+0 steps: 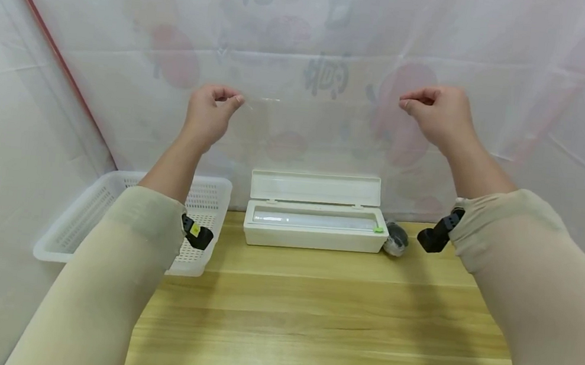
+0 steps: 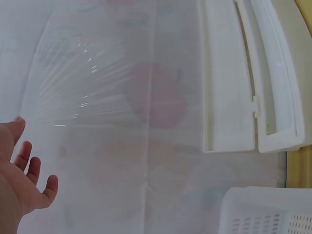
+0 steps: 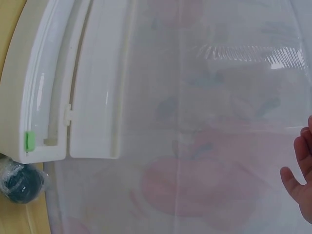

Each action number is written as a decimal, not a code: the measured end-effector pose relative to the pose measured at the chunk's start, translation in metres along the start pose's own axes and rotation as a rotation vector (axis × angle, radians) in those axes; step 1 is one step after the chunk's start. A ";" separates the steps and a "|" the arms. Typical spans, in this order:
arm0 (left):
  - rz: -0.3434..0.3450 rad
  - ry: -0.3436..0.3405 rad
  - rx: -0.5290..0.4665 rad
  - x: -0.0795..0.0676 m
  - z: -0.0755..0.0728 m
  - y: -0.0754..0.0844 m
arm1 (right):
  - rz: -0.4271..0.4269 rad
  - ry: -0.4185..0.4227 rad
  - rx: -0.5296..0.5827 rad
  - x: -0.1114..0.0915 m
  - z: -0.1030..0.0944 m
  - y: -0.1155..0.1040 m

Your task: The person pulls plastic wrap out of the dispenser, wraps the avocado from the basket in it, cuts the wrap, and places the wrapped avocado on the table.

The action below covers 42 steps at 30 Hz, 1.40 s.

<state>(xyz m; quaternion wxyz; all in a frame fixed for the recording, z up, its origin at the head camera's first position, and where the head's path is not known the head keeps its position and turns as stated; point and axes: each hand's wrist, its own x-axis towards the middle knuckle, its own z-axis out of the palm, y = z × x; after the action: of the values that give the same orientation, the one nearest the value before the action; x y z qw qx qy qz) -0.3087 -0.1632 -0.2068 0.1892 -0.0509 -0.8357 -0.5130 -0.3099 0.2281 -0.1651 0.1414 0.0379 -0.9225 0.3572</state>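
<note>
A sheet of clear cling film (image 2: 83, 83) stretches between my raised hands, its creases glinting in both wrist views. My left hand (image 1: 210, 113) pinches one side between thumb and forefinger, the other fingers loosely bent in the left wrist view. On the opposite side my right hand (image 1: 440, 116) pinches the film with thumb and fingertips. Below and between the hands stands a white cling film dispenser (image 1: 313, 241), its lid (image 1: 315, 190) tipped back. Inside lies a film roll (image 1: 315, 220); a green slider (image 1: 378, 229) sits at the right end. Whether the sheet joins the roll, I cannot tell.
At the left, a white perforated basket (image 1: 224, 190) stands partly behind my left forearm. A dark rounded thing wrapped in clear film (image 1: 396, 241) touches the dispenser's right end. Behind the wooden table (image 1: 320, 322) hangs a pale printed curtain (image 1: 297, 135).
</note>
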 end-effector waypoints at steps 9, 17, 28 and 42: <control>-0.022 0.001 -0.001 0.001 -0.007 0.013 | 0.010 0.021 0.054 0.000 -0.008 -0.008; 0.012 0.008 0.012 0.004 -0.011 0.023 | 0.011 0.060 0.108 -0.001 -0.014 -0.011; -0.006 0.016 -0.011 0.004 -0.016 0.031 | -0.013 0.080 0.184 -0.001 -0.017 -0.014; 0.003 0.010 -0.063 -0.003 -0.019 0.027 | -0.077 0.067 0.194 -0.017 -0.019 -0.011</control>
<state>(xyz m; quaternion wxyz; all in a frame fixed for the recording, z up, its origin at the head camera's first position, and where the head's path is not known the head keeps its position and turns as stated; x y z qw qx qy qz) -0.2933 -0.1664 -0.1774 0.1924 -0.0557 -0.8183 -0.5388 -0.2878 0.2320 -0.1499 0.1816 0.0750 -0.8762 0.4402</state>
